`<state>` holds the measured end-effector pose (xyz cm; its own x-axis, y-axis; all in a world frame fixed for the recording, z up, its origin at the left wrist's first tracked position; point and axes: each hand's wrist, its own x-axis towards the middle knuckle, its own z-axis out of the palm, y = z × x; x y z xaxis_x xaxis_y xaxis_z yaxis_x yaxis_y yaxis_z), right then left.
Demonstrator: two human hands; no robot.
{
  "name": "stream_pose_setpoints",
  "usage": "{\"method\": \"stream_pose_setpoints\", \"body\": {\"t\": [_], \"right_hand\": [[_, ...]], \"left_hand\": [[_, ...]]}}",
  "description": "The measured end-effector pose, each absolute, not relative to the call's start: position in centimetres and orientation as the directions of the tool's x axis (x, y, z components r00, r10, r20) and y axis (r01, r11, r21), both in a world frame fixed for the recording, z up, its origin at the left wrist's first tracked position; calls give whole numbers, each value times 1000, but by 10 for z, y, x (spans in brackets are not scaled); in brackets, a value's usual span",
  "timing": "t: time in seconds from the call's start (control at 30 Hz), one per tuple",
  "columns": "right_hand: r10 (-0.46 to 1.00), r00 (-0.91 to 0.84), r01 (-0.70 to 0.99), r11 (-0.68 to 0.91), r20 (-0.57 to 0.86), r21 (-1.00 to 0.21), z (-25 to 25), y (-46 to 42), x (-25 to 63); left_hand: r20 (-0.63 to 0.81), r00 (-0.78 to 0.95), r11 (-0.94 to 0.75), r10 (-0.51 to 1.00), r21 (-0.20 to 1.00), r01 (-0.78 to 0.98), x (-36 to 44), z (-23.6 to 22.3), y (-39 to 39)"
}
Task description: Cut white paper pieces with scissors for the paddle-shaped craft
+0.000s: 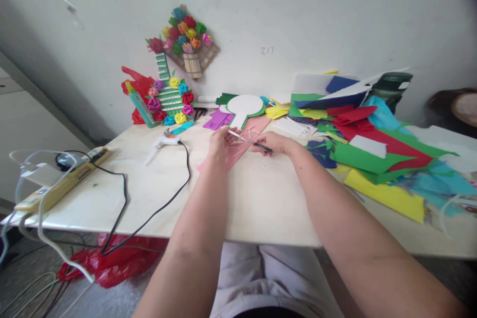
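In the middle of the table, my right hand (278, 143) grips a pair of scissors (246, 140) by the dark handle. The metal blades point left, toward my left hand (219, 144). The fingers of my left hand are pinched together at the blade tips; what they hold is too small and hidden to make out. Under both hands lies a sheet of pink paper (257, 125) with thin white scraps on it. Just behind my hands rests a white round shape (245, 105) with a short handle and green edging.
At left lie a white glue gun (166, 141) with a black cord and a power strip (63, 179). A glue bottle (140, 105) leans beside a green guitar-shaped craft (170, 99) with paper flowers. Coloured sheets (376, 159) pile up at right. A flower piece (192, 62) hangs behind.
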<state>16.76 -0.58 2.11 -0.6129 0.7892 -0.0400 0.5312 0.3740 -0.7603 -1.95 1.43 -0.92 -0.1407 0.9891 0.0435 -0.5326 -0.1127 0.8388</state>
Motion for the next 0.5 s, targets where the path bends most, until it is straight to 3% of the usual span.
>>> {"method": "stream_pose_setpoints", "body": {"t": [0.5], "right_hand": [[796, -605, 524, 382, -16, -761, 21, -7, 167]], "left_hand": [[18, -137, -94, 990, 817, -570, -20, -5, 12]]}}
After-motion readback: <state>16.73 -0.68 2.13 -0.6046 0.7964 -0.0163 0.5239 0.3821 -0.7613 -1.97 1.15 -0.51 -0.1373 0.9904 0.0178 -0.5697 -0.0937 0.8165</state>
